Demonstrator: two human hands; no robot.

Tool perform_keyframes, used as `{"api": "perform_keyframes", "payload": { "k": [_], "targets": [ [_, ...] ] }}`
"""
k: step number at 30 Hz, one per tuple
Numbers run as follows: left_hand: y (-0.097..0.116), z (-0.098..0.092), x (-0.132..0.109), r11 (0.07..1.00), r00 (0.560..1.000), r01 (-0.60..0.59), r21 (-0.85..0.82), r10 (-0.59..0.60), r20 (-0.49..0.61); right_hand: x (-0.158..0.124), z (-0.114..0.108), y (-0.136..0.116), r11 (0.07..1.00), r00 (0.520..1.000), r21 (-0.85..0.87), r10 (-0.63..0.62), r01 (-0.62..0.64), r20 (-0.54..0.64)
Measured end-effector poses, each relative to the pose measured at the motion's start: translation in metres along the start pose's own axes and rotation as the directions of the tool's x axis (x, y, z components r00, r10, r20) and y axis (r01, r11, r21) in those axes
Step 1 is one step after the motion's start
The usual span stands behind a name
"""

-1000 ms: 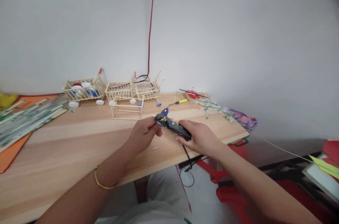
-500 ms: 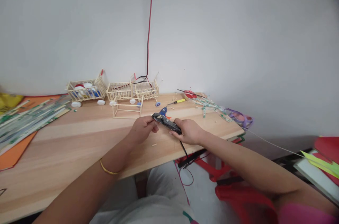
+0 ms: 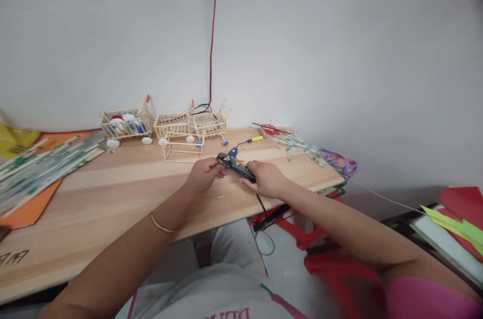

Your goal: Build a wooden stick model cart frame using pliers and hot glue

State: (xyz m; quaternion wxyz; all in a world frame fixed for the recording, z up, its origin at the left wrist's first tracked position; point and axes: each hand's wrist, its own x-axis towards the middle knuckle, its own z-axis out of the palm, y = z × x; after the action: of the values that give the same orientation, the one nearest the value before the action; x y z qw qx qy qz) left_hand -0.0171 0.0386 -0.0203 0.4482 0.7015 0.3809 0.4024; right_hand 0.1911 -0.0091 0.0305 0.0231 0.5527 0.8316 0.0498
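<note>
The right hand [image 3: 266, 178] gripped a black hand tool [image 3: 238, 167] over the tabletop [image 3: 132, 198], between both hands. The left hand [image 3: 203, 176] was bunched at the tool's far end, its pinch hidden from view. Just beyond the hands lay a blue glue gun [image 3: 233, 152], then a yellow-handled screwdriver [image 3: 256, 139]; a stick frame [image 3: 184, 152] stood beyond the left hand.

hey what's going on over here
A person at a wooden table grips a black tool in the right hand. The left hand is at the tool's head; what, if anything, it pinches there is too small to tell. Behind the tool is what looks like a blue glue gun, with a yellow screwdriver beyond. Three stick carts stand near the wall.
</note>
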Motion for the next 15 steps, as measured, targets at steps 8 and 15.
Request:
{"api": "perform_keyframes", "payload": {
  "k": [8,15],
  "targets": [
    [0.007,-0.015,0.002,0.981,0.972,0.121,0.155,-0.148,0.182,-0.001,0.013,0.004,0.985,0.999,0.171,0.005,-0.013,0.045],
    [0.006,-0.054,-0.001,0.72,0.974,0.186,0.669,-0.226,-0.028,-0.007,0.015,0.005,0.904,0.995,0.421,0.042,-0.075,0.088]
  ]
}}
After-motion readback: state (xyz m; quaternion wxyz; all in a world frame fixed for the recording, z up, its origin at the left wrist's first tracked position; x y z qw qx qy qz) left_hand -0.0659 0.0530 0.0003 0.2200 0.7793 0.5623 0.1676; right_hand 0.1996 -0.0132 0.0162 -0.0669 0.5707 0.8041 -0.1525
